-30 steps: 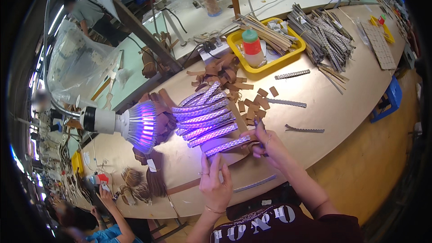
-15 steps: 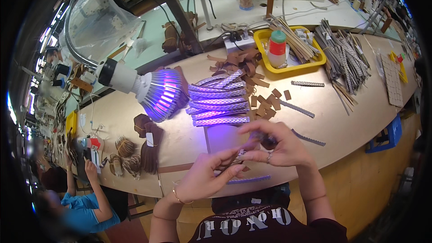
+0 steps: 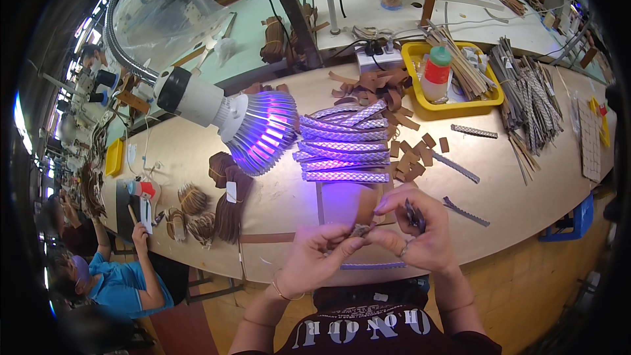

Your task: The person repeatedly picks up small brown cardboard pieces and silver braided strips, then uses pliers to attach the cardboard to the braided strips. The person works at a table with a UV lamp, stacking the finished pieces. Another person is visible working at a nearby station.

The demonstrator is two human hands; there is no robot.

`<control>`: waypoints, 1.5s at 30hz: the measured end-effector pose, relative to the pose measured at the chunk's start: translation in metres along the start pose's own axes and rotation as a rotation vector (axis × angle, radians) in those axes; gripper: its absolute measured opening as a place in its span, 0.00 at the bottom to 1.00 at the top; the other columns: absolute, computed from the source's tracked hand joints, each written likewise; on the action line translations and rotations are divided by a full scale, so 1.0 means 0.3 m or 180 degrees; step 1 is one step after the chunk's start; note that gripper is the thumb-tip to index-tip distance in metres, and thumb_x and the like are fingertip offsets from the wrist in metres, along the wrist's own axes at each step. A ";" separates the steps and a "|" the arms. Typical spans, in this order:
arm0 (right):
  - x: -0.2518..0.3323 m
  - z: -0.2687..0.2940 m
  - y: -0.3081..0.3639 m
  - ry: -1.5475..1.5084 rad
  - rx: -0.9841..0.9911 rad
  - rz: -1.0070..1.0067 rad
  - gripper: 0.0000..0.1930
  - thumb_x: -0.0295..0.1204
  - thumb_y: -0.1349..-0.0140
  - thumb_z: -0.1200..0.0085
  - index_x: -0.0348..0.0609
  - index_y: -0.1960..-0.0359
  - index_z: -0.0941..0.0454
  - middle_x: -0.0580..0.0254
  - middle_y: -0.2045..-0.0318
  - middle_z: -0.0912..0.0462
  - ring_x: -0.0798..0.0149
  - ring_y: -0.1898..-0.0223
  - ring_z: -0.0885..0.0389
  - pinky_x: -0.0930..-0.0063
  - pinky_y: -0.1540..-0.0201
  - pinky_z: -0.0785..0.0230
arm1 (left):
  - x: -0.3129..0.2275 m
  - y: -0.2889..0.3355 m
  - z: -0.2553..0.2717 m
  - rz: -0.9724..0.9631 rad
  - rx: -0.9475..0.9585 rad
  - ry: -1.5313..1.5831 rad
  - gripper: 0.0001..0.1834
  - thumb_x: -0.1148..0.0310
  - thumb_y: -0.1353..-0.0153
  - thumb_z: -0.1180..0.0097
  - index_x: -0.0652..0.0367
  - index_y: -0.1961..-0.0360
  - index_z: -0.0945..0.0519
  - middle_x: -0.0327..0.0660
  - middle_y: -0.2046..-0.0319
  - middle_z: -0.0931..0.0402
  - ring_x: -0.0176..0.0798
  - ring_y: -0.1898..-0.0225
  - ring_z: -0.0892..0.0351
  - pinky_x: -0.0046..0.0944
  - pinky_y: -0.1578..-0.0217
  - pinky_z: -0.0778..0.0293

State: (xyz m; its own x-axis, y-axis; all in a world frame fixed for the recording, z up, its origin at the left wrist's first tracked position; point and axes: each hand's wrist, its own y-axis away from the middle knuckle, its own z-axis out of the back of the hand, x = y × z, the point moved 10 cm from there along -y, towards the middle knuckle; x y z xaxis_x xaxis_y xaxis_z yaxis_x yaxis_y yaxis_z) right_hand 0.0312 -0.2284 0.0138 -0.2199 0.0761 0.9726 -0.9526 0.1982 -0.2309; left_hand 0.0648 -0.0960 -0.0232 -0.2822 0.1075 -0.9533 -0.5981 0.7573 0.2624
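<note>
Close together over the table's front edge, both hands meet at a small brown strip (image 3: 367, 206). My left hand (image 3: 320, 251) is closed, its thumb and fingers pinching the strip's lower end. With thumb and fingertips, my right hand (image 3: 427, 240) grips the strip too. Tucked in the right palm is a small dark tool, apparently thread snips (image 3: 414, 217). Just beyond lies a stack of braided straps (image 3: 345, 151), lit violet by a finned lamp (image 3: 259, 131). Below the hands, a single braided strip (image 3: 373, 265) lies along the edge. The pinched end is mostly covered by fingers.
Small brown leather tabs (image 3: 411, 160) are scattered right of the stack. A yellow tray (image 3: 453, 110) holds a glue bottle (image 3: 436, 73) and thin strips. Bundled straps (image 3: 532, 95) lie farther right, brown bundles (image 3: 233, 200) left. A co-worker in blue (image 3: 125, 283) sits at left.
My hands have drawn closer, now meeting on the brown strip, which stands up more clearly. The view has shifted, so the table's things appear farther right.
</note>
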 end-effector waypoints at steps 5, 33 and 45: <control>-0.020 -0.011 0.034 -0.0413 -0.0221 -0.0183 0.25 0.24 0.49 0.30 0.43 0.50 0.30 0.72 0.65 0.23 0.87 0.78 0.42 0.91 0.79 0.53 | -0.046 0.032 -0.011 -0.0515 -0.0207 -0.0966 0.15 0.76 0.35 0.46 0.69 0.48 0.23 0.44 0.62 0.17 0.31 0.60 0.18 0.31 0.57 0.22; -0.170 0.189 0.282 -0.0234 -0.0652 -0.1066 0.11 0.27 0.32 0.50 0.30 0.68 0.21 0.64 0.77 0.26 0.74 0.74 0.30 0.79 0.70 0.39 | 0.077 -0.140 -0.242 0.0316 0.0509 -0.0623 0.11 0.70 0.32 0.50 0.69 0.57 0.23 0.36 0.78 0.26 0.24 0.78 0.25 0.27 0.77 0.26; -0.293 0.302 0.274 -0.0927 -0.0891 -0.1200 0.17 0.28 0.32 0.48 0.32 0.80 0.28 0.70 0.82 0.33 0.77 0.78 0.40 0.80 0.76 0.49 | 0.112 -0.254 -0.317 0.0609 0.0559 -0.0894 0.13 0.67 0.32 0.51 0.67 0.58 0.23 0.39 0.83 0.28 0.28 0.83 0.26 0.32 0.80 0.30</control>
State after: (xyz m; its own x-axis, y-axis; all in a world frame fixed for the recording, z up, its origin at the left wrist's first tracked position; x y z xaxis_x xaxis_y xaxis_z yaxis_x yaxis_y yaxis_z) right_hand -0.0469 -0.3072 -0.0880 0.0388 -0.3161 0.9479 -0.8930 0.4146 0.1748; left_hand 0.0295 -0.2114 -0.0609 -0.1452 0.4114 -0.8998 -0.4098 0.8027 0.4332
